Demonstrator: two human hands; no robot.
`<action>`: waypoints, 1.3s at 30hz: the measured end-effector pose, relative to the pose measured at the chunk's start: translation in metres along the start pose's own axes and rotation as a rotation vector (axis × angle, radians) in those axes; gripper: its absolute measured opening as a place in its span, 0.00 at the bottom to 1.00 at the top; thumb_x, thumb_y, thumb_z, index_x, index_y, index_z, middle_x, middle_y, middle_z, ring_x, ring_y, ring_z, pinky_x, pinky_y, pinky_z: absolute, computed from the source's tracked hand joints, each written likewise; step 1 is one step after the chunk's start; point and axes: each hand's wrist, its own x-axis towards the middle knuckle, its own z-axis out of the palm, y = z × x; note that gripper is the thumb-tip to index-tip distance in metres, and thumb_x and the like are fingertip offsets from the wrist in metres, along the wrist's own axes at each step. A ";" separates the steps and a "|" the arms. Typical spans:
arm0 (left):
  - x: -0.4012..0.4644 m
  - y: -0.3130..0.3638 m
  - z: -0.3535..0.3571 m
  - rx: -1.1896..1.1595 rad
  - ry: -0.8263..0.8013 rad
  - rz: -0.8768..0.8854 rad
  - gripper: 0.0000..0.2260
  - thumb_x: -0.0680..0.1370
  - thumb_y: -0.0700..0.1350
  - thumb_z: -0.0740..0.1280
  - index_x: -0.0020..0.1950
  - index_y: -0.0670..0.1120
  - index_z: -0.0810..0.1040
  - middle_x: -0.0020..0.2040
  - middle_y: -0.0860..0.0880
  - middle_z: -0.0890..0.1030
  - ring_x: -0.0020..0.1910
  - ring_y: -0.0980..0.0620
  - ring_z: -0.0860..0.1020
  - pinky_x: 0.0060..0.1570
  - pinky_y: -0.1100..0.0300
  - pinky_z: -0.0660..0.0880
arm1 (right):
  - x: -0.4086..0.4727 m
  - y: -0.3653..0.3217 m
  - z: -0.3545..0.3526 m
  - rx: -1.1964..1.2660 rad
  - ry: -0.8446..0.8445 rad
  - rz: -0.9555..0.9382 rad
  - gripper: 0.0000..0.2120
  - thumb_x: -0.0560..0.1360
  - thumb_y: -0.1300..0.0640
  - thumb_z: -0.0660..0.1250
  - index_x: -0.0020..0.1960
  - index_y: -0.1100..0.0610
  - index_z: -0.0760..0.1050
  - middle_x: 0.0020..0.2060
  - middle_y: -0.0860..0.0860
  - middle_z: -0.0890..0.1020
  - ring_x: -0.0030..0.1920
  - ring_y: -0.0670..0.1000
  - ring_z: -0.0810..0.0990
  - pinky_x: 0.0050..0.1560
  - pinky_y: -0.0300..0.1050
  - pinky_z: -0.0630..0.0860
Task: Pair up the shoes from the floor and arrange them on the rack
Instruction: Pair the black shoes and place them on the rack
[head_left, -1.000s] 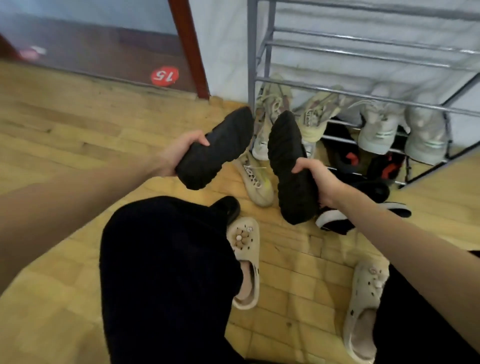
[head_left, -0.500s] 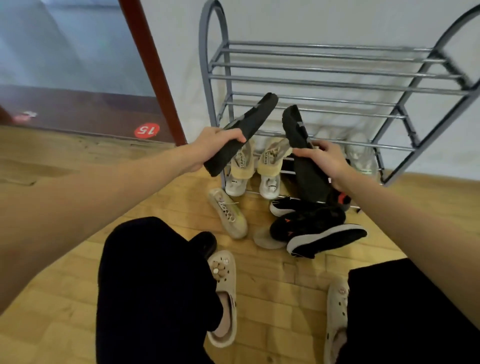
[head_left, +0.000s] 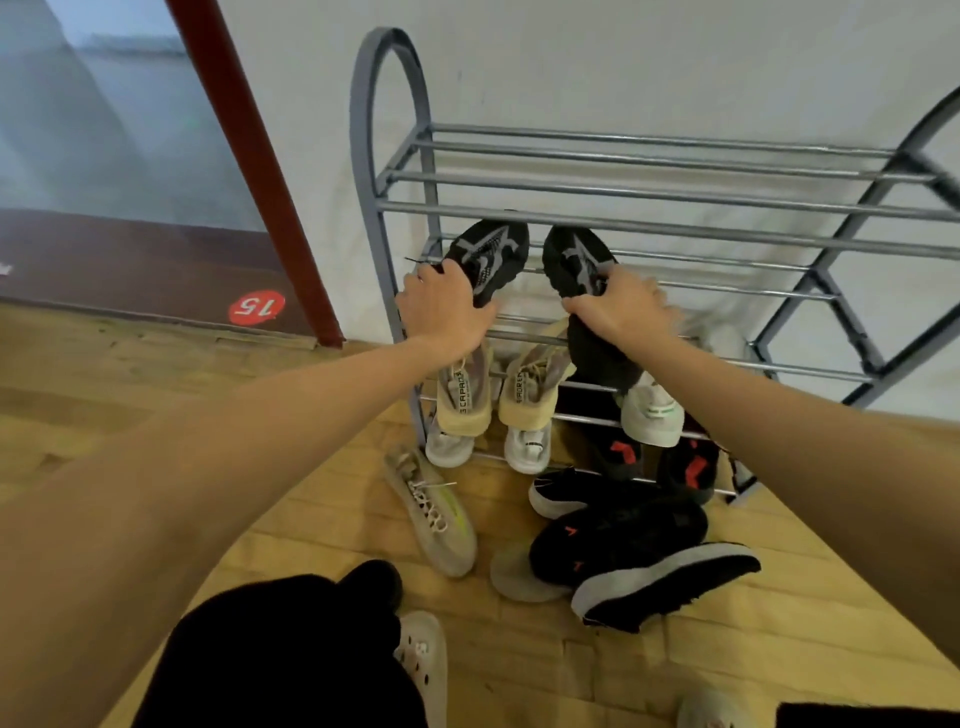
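A grey metal shoe rack (head_left: 623, 187) stands against the white wall. My left hand (head_left: 444, 312) grips one black sneaker (head_left: 491, 254) by its heel, toe pointing into the rack's second tier. My right hand (head_left: 621, 306) grips the matching black sneaker (head_left: 574, 260) beside it, on the same tier. On the floor lie a beige sneaker (head_left: 431, 512) and a heap of black shoes with red marks (head_left: 623, 540). Lower tiers hold a beige pair (head_left: 493, 395), a white shoe (head_left: 652, 413) and black shoes with red arrows (head_left: 623, 452).
The rack's top tier (head_left: 675, 156) is bare bars. A dark red post (head_left: 260, 171) rises left of the rack, with a red "15" sticker (head_left: 256, 306) near its base. My knees in dark trousers (head_left: 280, 654) and pale clogs (head_left: 423, 660) fill the bottom of the view.
Both hands have carried the black sneakers up and forward, turning them sole down and onto the rack's second tier. The view has tilted upward toward the rack.
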 end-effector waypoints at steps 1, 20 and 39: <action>0.007 0.000 0.004 0.002 0.006 -0.013 0.29 0.76 0.63 0.63 0.63 0.40 0.69 0.64 0.36 0.72 0.63 0.35 0.70 0.59 0.44 0.69 | 0.009 -0.006 0.003 -0.028 0.022 0.000 0.28 0.70 0.42 0.66 0.66 0.52 0.69 0.64 0.62 0.71 0.67 0.65 0.66 0.66 0.59 0.60; -0.003 -0.030 0.036 -0.083 0.097 0.164 0.23 0.81 0.50 0.55 0.74 0.41 0.63 0.73 0.35 0.62 0.73 0.36 0.60 0.72 0.46 0.60 | -0.009 -0.005 0.065 0.063 0.161 -0.137 0.29 0.79 0.48 0.57 0.77 0.55 0.55 0.73 0.64 0.59 0.74 0.64 0.56 0.72 0.59 0.53; -0.183 -0.140 0.075 -0.003 -0.620 -0.118 0.24 0.78 0.46 0.64 0.70 0.37 0.64 0.67 0.36 0.69 0.64 0.37 0.70 0.60 0.50 0.69 | -0.174 0.084 0.137 -0.185 -0.465 -0.409 0.27 0.75 0.59 0.64 0.71 0.64 0.60 0.65 0.63 0.66 0.65 0.65 0.67 0.64 0.56 0.70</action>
